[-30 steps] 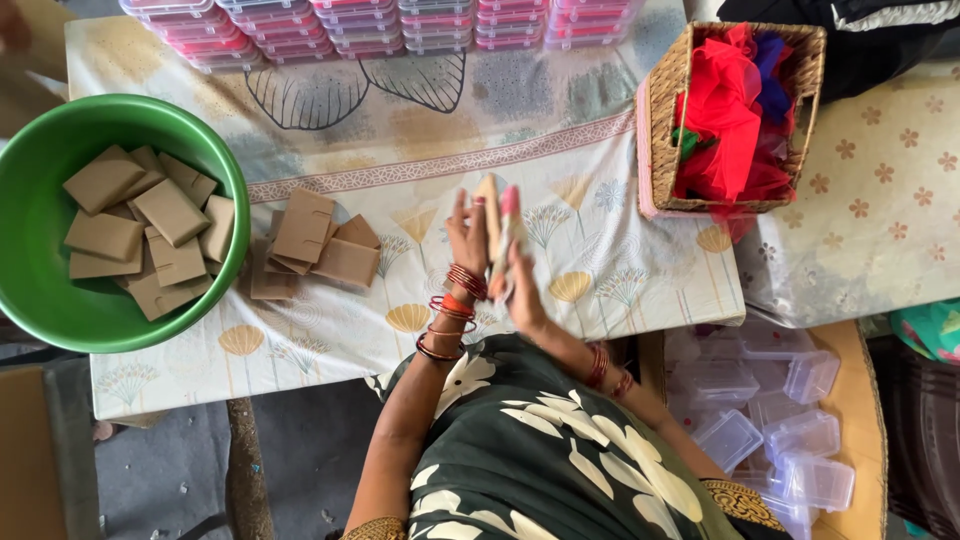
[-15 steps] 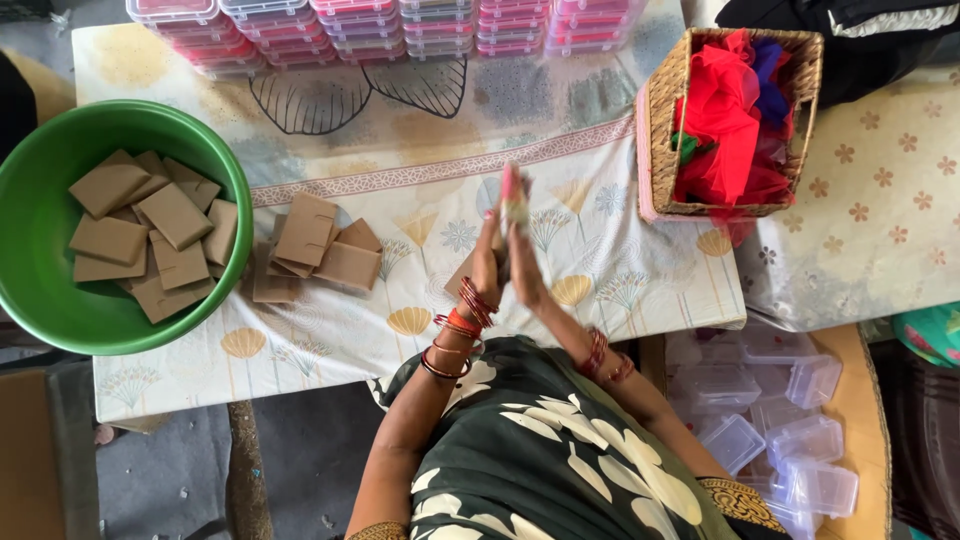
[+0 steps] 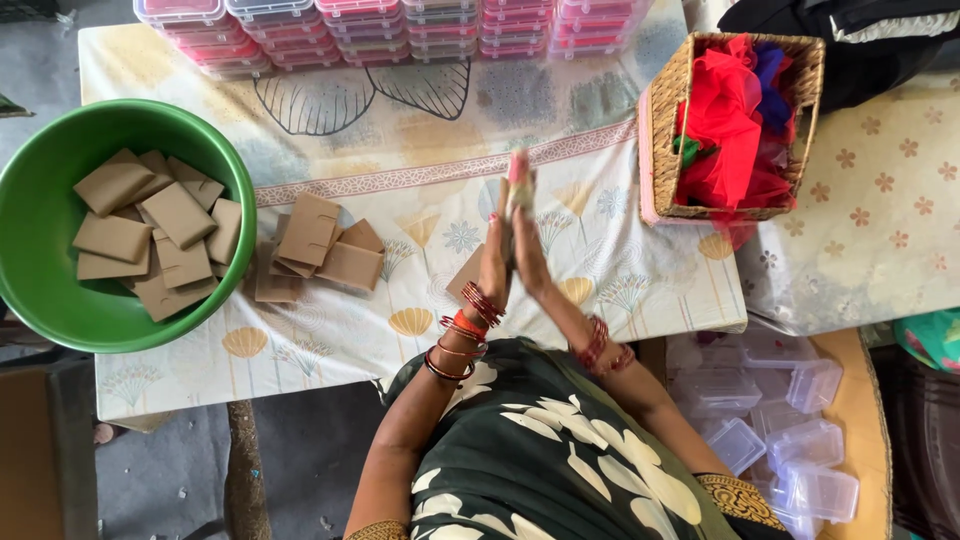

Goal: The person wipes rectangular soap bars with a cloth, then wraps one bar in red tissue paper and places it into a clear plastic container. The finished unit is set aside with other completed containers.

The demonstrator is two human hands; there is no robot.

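Note:
My left hand [image 3: 494, 258] and my right hand [image 3: 530, 252] are pressed flat together, palm to palm, fingers pointing away from me above the table; the fingertips are blurred. Whether anything lies between the palms I cannot tell. Both wrists carry red and gold bangles. Just under the hands a brown flat packet [image 3: 463, 276] lies on the patterned tablecloth [image 3: 350, 330]. A small pile of the same brown packets [image 3: 312, 238] sits to the left of the hands. Further left, a green basin [image 3: 236, 172] holds several more brown packets [image 3: 176, 216].
A wicker basket [image 3: 664, 132] with red and blue fabric [image 3: 726, 118] stands at the right of the table. Stacks of pink-lidded plastic boxes [image 3: 400, 24] line the far edge. Clear plastic boxes [image 3: 792, 424] lie on the floor at the right.
The hands, slightly apart a second ago, have closed palm to palm and risen a little away from me. The packets and basin have not moved.

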